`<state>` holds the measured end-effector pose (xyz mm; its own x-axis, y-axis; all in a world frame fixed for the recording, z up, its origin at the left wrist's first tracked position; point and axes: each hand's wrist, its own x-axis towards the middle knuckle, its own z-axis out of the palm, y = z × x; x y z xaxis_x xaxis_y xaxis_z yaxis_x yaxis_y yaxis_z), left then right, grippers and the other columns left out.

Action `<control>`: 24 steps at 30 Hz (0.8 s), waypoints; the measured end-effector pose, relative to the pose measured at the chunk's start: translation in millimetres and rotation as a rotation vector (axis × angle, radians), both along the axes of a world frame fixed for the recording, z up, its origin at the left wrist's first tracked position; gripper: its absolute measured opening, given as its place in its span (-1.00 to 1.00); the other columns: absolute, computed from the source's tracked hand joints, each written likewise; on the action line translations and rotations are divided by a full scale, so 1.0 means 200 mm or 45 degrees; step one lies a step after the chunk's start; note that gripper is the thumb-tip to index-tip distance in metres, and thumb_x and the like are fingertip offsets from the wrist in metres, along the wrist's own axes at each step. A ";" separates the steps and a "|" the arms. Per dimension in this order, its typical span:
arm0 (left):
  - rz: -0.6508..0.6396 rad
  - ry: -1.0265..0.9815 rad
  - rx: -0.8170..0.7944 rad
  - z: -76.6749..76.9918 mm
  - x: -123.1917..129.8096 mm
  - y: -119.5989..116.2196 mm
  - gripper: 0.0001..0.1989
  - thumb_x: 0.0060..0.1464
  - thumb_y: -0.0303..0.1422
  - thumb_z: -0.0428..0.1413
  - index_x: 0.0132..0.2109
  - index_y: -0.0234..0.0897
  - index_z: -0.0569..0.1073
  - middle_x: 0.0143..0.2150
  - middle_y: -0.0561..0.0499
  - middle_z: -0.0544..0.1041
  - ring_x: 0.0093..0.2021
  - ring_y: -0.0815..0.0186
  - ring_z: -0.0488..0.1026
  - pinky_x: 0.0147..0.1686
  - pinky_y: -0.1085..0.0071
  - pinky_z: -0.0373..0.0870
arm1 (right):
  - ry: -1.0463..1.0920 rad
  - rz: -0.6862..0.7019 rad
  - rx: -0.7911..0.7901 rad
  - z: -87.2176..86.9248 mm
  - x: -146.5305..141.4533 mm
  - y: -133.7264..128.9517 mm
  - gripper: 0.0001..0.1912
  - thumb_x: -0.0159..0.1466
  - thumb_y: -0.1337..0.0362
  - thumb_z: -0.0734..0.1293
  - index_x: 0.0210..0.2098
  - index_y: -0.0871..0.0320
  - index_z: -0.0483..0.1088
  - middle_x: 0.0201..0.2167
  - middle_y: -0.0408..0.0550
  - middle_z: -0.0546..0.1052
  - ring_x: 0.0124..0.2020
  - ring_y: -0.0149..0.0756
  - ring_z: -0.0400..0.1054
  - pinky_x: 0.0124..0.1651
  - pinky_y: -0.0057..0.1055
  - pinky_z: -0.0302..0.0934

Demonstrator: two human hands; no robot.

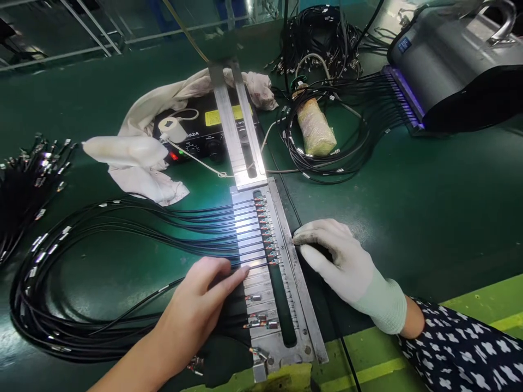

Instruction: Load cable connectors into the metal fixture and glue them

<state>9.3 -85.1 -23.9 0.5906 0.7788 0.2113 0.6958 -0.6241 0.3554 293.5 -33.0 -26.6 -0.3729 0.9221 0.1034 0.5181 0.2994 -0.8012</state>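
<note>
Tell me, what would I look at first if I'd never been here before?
Probably the purple glow at the front edge of the big grey machine, upper right. Next, the shiny metal plate in the middle, with black cables looping in from its left. Then the mismatched hands: the bare left hand at the plate and the white-gloved right hand on its right.

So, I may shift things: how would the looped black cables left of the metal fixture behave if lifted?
The looped black cables would probably flex but spring back, since they hold wide, smooth curves. Lifting them might tug the ends in the metal fixture, where several lie side by side. They may also spread, as strands already fan apart.
</note>
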 end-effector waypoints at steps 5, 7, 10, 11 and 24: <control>0.013 0.112 0.029 0.00 0.02 -0.05 -0.56 0.22 -0.67 -0.10 0.22 -0.43 0.31 -0.15 -0.10 0.31 -0.23 0.31 0.24 -0.26 0.40 0.27 | 0.006 0.000 0.009 0.01 -0.01 0.00 -0.87 0.36 0.35 0.27 -0.16 0.01 0.43 -0.15 -0.20 0.52 -0.03 -0.22 0.33 0.07 -0.16 0.10; 0.031 0.126 0.050 -0.01 0.03 -0.07 -0.57 0.23 -0.66 -0.11 0.22 -0.46 0.30 -0.12 -0.13 0.33 -0.19 0.28 0.26 -0.22 0.38 0.28 | -0.004 0.007 0.010 0.01 -0.01 0.00 -0.87 0.36 0.35 0.27 -0.17 0.01 0.44 -0.16 -0.20 0.52 -0.04 -0.22 0.33 0.07 -0.16 0.10; 0.074 0.117 0.079 -0.01 0.05 -0.08 -0.59 0.25 -0.64 -0.12 0.20 -0.42 0.30 -0.12 -0.13 0.37 -0.18 0.27 0.29 -0.21 0.37 0.29 | -0.030 0.004 0.023 0.00 -0.02 0.00 -0.87 0.36 0.35 0.27 -0.19 0.01 0.44 -0.16 -0.20 0.52 -0.04 -0.21 0.33 0.06 -0.14 0.10; 0.088 0.114 0.077 -0.01 0.06 -0.08 -0.59 0.26 -0.63 -0.12 0.20 -0.40 0.31 -0.13 -0.12 0.38 -0.19 0.28 0.29 -0.22 0.37 0.28 | -0.033 0.002 0.032 0.00 -0.02 0.00 -0.87 0.36 0.35 0.26 -0.19 0.01 0.44 -0.16 -0.20 0.52 -0.04 -0.21 0.33 0.07 -0.13 0.10; 0.277 -0.148 -0.164 0.07 -0.05 -0.20 -0.89 0.26 -0.51 0.04 -0.10 -0.23 0.36 -0.20 0.02 0.41 -0.16 0.32 0.33 -0.15 0.42 0.28 | -0.019 -0.011 0.073 -0.04 0.05 -0.07 -0.86 0.36 0.32 0.26 -0.17 -0.02 0.44 -0.15 -0.18 0.52 -0.02 -0.19 0.33 0.06 -0.12 0.13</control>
<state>-0.2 -124.5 -10.8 0.3842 0.9095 0.1587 0.7584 -0.4090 0.5075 302.7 -46.9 -34.7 -0.3668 0.9180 0.1505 0.5326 0.3398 -0.7752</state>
